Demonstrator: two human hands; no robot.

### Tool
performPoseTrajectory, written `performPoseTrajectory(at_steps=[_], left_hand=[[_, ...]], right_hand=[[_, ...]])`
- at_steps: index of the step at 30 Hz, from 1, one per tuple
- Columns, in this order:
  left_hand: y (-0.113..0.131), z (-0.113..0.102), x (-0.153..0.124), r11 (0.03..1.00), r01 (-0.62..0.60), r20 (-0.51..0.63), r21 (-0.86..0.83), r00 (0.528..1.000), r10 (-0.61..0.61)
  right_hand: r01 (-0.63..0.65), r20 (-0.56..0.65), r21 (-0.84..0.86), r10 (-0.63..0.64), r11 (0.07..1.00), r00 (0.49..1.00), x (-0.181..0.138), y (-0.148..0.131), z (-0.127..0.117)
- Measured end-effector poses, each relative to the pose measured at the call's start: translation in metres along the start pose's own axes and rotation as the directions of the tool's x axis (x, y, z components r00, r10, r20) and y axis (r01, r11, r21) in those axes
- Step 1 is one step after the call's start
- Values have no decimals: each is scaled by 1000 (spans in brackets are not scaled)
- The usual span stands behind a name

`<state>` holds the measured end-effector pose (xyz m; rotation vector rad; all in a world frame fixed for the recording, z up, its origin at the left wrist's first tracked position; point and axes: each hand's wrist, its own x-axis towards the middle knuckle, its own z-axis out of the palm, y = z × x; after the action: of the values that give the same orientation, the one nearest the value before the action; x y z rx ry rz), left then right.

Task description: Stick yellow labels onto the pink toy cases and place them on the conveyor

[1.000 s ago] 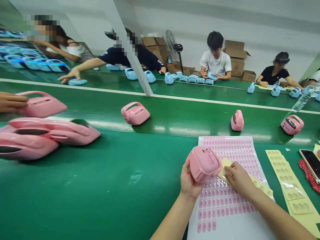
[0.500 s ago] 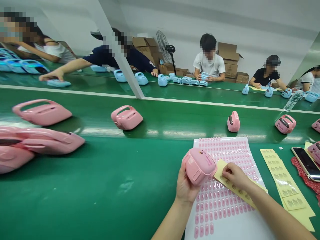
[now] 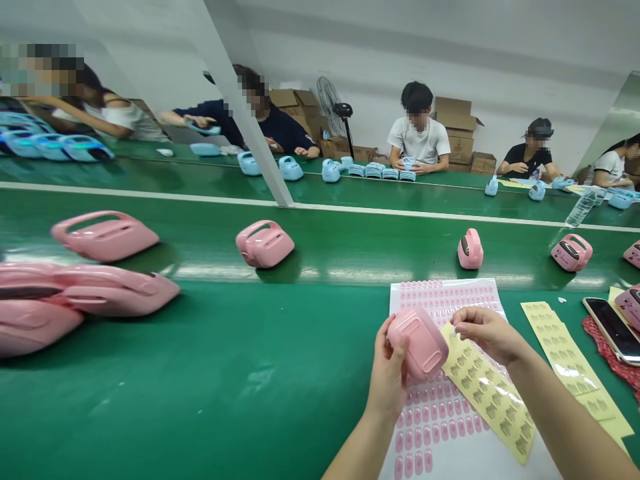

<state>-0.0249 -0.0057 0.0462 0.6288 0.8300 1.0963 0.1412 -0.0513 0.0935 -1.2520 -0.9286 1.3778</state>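
My left hand (image 3: 391,373) grips a pink plastic housing (image 3: 419,343), its thumb across the side that faces me, which has a long slot outline. Close to its right edge, my right hand (image 3: 487,332) pinches a small whitish sticker (image 3: 455,331) between thumb and fingertips. Below that hand lies a yellow sticker sheet (image 3: 487,390) with rows of small printed stickers. It rests slantwise on a white sheet (image 3: 465,453) that bears many pink oval stickers (image 3: 453,423). The housing hides part of both sheets.
More yellow sheets (image 3: 563,353) and a phone (image 3: 613,330) on red wrap lie at right. Pink housings (image 3: 265,243) stand along the green belt (image 3: 350,247), others are piled at left (image 3: 120,290). Beyond a white rail, several co-workers handle blue housings; a clear bottle (image 3: 583,205) leans there.
The housing has turned in my left hand, from its printed face to a plain slotted side. My right hand has lifted from the yellow sheet with a small sticker, and the sheet shows more fully.
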Motion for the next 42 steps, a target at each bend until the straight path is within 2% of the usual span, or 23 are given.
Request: performPoseTrajectory(at_steps=[7,17,21,24,27,29,31,33,35,38,40,42], left_hand=[[0,4,-4,1000,-17,18,13,1000,17],[-2,5,-4,998,-36,-1,-42,999,36],[-2,5,-4,998,-40,-2,-41,999,40],[-1,6,-5,998,-41,-1,-48,999,41],[0,5,-5,997,-44,-8,-60,999,44],[0,4,-4,997,-35,-23,-64,999,34],[1,2,-3,998,-22,-49,-66,999,19],[4,1,0,997,-9,-85,-82,996,2],[8,1,1,991,18,-102,-130,994,-32],[17,4,3,967,89,-78,-239,991,-110],[21,4,3,950,138,-51,-280,986,-159],[22,0,5,941,167,-33,-295,982,-185]], right_hand=[[-22,-18,-296,17,955,1000,9,-16,33],[34,-100,-451,-88,892,991,15,-8,31],[67,-129,-549,-163,833,978,16,-2,33],[135,-160,-630,-298,765,941,13,7,42],[290,-127,-646,-474,706,871,9,16,51],[378,-121,-575,-532,726,838,7,18,49],[394,-191,-465,-524,793,830,5,17,39],[322,-297,-415,-462,851,836,4,18,21],[139,-360,-492,-347,860,866,3,22,0],[-154,-391,-681,-178,716,903,3,40,-23],[-222,-402,-742,-156,632,902,3,53,-28],[-227,-403,-776,-187,589,896,4,64,-28]])
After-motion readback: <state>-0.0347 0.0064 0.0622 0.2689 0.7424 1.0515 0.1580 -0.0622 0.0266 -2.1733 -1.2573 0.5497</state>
